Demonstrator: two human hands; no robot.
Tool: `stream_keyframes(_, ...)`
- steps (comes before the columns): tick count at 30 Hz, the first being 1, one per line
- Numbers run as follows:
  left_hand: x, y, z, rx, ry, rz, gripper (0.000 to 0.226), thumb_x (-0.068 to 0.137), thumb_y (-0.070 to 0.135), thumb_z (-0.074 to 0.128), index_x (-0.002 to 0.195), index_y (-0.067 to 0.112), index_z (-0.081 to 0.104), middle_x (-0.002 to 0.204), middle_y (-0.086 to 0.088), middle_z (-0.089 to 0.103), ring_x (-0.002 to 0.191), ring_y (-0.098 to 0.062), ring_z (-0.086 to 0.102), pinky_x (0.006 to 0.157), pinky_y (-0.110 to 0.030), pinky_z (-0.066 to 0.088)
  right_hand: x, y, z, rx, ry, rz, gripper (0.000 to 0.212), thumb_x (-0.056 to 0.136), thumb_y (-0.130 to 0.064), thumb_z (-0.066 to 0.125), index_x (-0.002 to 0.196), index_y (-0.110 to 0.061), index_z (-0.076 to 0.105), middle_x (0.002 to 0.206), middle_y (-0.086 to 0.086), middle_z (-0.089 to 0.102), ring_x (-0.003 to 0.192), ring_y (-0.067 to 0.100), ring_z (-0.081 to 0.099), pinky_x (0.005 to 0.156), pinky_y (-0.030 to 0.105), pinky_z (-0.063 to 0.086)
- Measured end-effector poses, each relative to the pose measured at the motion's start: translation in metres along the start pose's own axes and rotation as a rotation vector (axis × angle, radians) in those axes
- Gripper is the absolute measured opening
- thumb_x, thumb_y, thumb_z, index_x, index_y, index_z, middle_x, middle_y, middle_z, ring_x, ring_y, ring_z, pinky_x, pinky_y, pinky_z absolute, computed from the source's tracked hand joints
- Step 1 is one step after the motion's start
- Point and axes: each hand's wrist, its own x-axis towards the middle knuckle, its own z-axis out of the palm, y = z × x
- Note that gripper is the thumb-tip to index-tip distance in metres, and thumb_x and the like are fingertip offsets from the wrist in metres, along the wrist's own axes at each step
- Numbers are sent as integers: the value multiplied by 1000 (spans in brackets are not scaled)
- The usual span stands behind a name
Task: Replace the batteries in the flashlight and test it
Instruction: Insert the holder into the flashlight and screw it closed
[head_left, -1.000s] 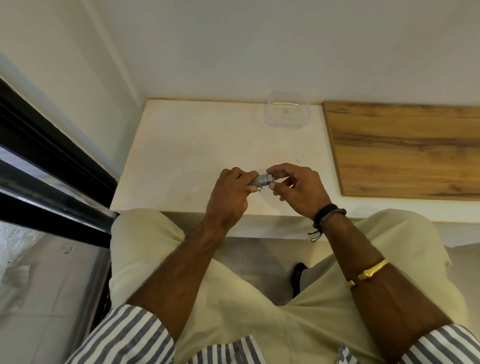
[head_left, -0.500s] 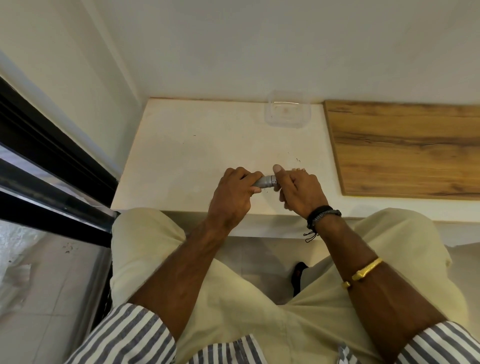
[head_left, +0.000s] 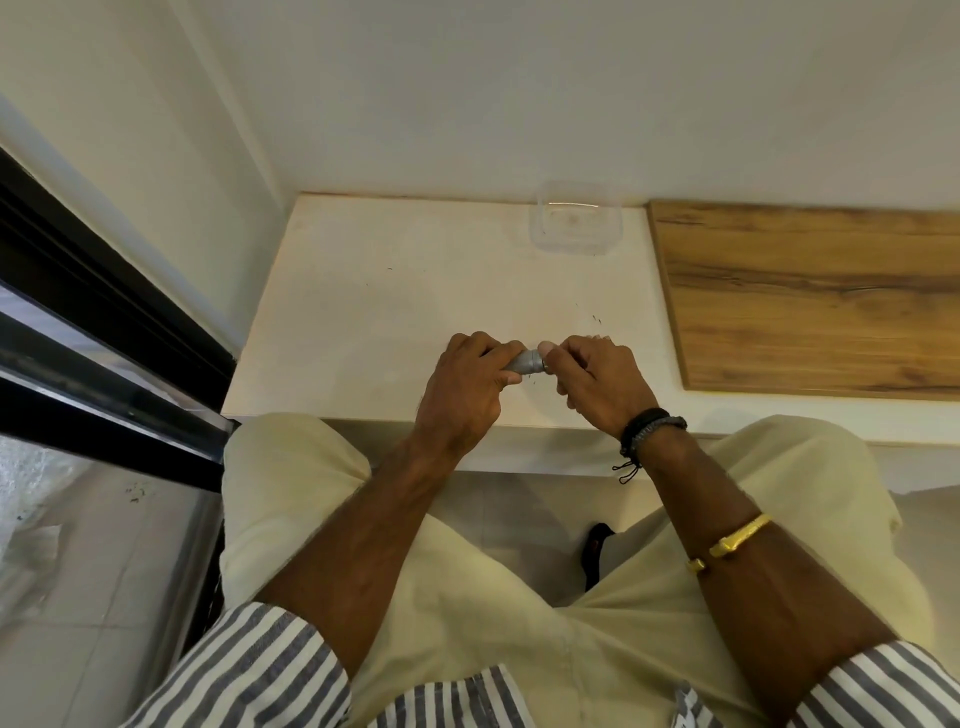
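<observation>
the flashlight (head_left: 525, 362) is at the centre of the frame, over the near part of the white tabletop (head_left: 384, 306); whether it touches the surface cannot be told. the left hand (head_left: 462, 397) is wrapped around its left end, fingers curled over the top and thumb tucked underneath, so most of the body is hidden (only a short grey metal section shows between the two hands). the right hand (head_left: 597, 384) meets it from the right side. its thumb and first fingertips pinch the right end of the flashlight, and its other fingers are curled in toward the palm. the two hands are almost touching. whether the pinch is on a separate cap or on the body itself cannot be told.

a few small dark specks (head_left: 595, 318) lie on the tabletop just above the right hand. a clear plastic box (head_left: 575, 223) stands at the upper centre, against the wall (head_left: 519, 93). a wooden board (head_left: 810, 296) lies flat on the right part of the tabletop, well apart from the hands.

black bands (head_left: 649, 427) circle the right wrist, and a gold bangle (head_left: 737, 538) sits lower on that forearm. striped sleeves (head_left: 249, 670) show at the bottom corners, and pale trousers (head_left: 467, 597) fill the lower middle. a dark window frame (head_left: 104, 332) runs down the left edge, with tiled floor (head_left: 78, 597) below it.
</observation>
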Motion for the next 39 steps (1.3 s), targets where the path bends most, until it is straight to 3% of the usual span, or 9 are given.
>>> stream_keyframes(5, 0, 3, 0, -2, 13, 59, 32, 92, 10, 64, 123, 15, 62, 103, -8, 64, 93, -24, 50, 75, -31, 43, 1, 1, 6, -42, 21, 141, 74, 103, -58, 35, 62, -4, 66, 62, 11, 68, 87, 32, 67, 96, 42, 47)
stream_keyframes(8, 0, 3, 1, 8, -7, 17, 34, 92, 10, 63, 125, 17, 61, 105, -7, 63, 94, -22, 48, 75, -30, 43, -1, -1, 0, 159, -50, 174, 59, 100, -62, 40, 79, -15, 69, 70, 8, 74, 55, 16, 71, 82, 41, 63)
stream_keyframes(12, 1, 1, 1, 13, -27, -41, 35, 91, 7, 64, 124, 16, 62, 106, -8, 64, 95, -23, 49, 75, -29, 41, 0, 1, -7, 217, -92, 20, 28, 93, -27, 72, 120, -21, 67, 106, 2, 74, 77, 15, 75, 71, 29, 64)
stream_keyframes(17, 0, 0, 2, 10, -31, -54, 34, 91, 9, 64, 124, 16, 61, 108, -7, 64, 94, -20, 47, 77, -29, 40, -1, 3, -5, 131, -57, -33, 27, 94, -13, 70, 120, -15, 69, 98, 3, 75, 78, 13, 73, 68, 22, 61)
stream_keyframes(21, 1, 0, 3, 16, -31, -40, 33, 91, 9, 64, 123, 16, 61, 109, -6, 64, 94, -17, 45, 77, -26, 38, 0, 2, -3, 76, -62, -30, 21, 101, -28, 60, 110, -12, 70, 81, -4, 72, 64, 2, 68, 61, 15, 54)
stream_keyframes(25, 1, 4, 2, 4, -18, -7, 31, 92, 10, 63, 122, 15, 61, 108, -6, 64, 94, -19, 48, 78, -26, 36, 0, 0, 0, -64, -11, -17, 48, 105, -44, 44, 84, -9, 69, 68, 1, 68, 64, 23, 66, 72, 43, 57)
stream_keyframes(28, 1, 7, 2, -17, -16, 1, 31, 93, 9, 62, 123, 14, 61, 108, -7, 64, 94, -20, 48, 77, -26, 36, -1, -3, -1, -16, 45, 96, 61, 103, -60, 35, 68, -19, 66, 60, -2, 66, 59, 25, 66, 68, 43, 58)
stream_keyframes(33, 4, 1, 5, -50, -55, -71, 34, 93, 9, 63, 126, 14, 59, 114, -7, 64, 96, -16, 47, 81, -24, 37, -1, -1, -9, 179, -73, 35, 30, 96, -37, 66, 119, -18, 65, 95, 4, 75, 74, 17, 74, 63, 30, 63)
stream_keyframes(39, 2, 0, 5, -100, -80, -69, 26, 97, 13, 57, 123, 13, 61, 107, -6, 65, 90, -11, 41, 78, -26, 39, -1, 0, -5, 67, -23, -29, 25, 95, -25, 69, 117, -12, 68, 85, 4, 75, 71, 12, 72, 75, 34, 62)
